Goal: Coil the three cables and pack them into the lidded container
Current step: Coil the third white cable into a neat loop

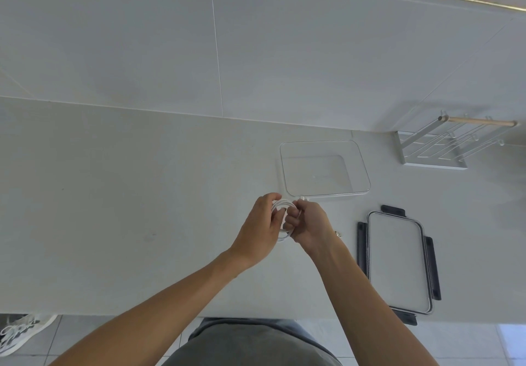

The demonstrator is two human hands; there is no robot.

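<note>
A white cable [281, 209] is wound into a small coil above the pale counter, held between both hands. My left hand [260, 226] grips the coil's left side with fingers curled round the loops. My right hand [308, 224] pinches the coil's right side, with a white plug end sticking up near its thumb. Just beyond the hands stands the clear rectangular container [367, 179], open, with nothing visible inside. Its lid [398, 260], clear with dark clips, lies flat to the right near the counter's front edge. No other cables show.
A white wire rack with a wooden bar [444, 146] stands at the back right against the tiled wall. A small metallic object [338, 234] lies on the counter by my right wrist. A shoe [20, 334] is on the floor at lower left.
</note>
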